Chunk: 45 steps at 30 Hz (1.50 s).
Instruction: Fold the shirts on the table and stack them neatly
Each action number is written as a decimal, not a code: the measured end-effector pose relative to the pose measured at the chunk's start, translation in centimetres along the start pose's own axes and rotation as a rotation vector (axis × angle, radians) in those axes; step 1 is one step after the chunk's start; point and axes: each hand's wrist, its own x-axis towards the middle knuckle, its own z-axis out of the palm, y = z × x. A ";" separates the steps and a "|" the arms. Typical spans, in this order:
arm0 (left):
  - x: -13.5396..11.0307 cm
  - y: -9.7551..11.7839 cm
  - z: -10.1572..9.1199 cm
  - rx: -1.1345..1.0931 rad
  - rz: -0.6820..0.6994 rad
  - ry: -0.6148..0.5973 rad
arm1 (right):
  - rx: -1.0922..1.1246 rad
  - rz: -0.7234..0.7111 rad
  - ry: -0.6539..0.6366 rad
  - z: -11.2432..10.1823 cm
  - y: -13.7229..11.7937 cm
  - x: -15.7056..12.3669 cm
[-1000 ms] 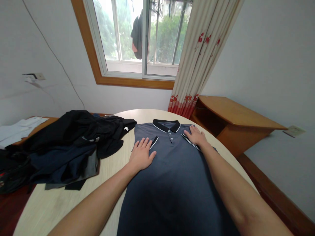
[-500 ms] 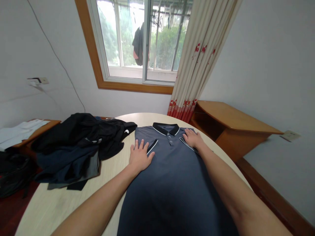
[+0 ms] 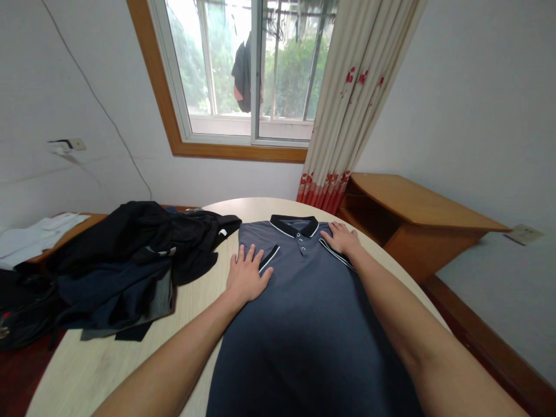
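Note:
A grey-blue polo shirt (image 3: 304, 313) with a black collar lies flat, front up, on a round light-wood table (image 3: 130, 359), its sleeves folded in over the front. My left hand (image 3: 247, 274) rests flat with fingers spread on the shirt's left shoulder, beside the folded sleeve cuff. My right hand (image 3: 343, 238) lies flat, fingers stretched, on the right shoulder near the collar. Neither hand holds anything.
A heap of dark clothes (image 3: 134, 260) lies on the table's left side. White cloth (image 3: 39, 231) sits on a low shelf at far left. A wooden cabinet (image 3: 412, 220) stands at right, a curtain (image 3: 360, 98) and window behind.
My left hand has slid a little left toward the shirt's edge. My right hand has shifted slightly inward toward the collar. The shirt stays flat.

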 end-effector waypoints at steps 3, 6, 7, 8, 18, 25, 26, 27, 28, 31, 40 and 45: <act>0.4 -0.3 0.0 0.005 0.013 -0.005 | -0.008 0.034 0.071 -1.2 -1.5 -1.6; 1.0 -0.7 -0.1 0.010 0.022 -0.017 | 0.081 0.105 0.023 -1.9 -3.0 -3.8; 1.2 -0.9 -0.1 0.012 0.023 -0.021 | 0.112 0.127 -0.017 -1.9 -3.5 -4.5; 1.5 -1.0 -0.1 0.015 0.024 -0.027 | 0.134 0.141 -0.056 -1.8 -3.8 -5.2; 5.2 -2.8 -0.3 0.066 0.022 -0.049 | 0.169 0.152 -0.073 -0.3 -5.0 -4.5; 8.8 -3.8 0.1 0.065 0.025 -0.046 | 0.204 0.146 -0.048 -0.1 -5.1 -0.5; 9.4 -3.9 0.1 0.067 0.024 -0.047 | 0.212 0.141 -0.041 -0.1 -5.1 0.1; 9.9 -4.0 0.2 0.071 0.023 -0.050 | 0.218 0.136 -0.036 0.0 -5.1 0.7; 10.5 -4.1 0.2 0.075 0.024 -0.053 | 0.221 0.135 -0.031 0.1 -5.0 1.3; 11.7 -4.5 0.3 0.078 0.032 -0.061 | 0.213 0.142 -0.027 0.2 -5.0 2.7; 10.5 -3.9 -0.2 0.084 0.027 0.027 | 0.108 0.090 0.267 -0.4 -6.2 0.6; 5.8 -3.0 -1.0 0.130 0.092 0.148 | 0.137 0.007 0.284 -0.6 -7.3 -5.1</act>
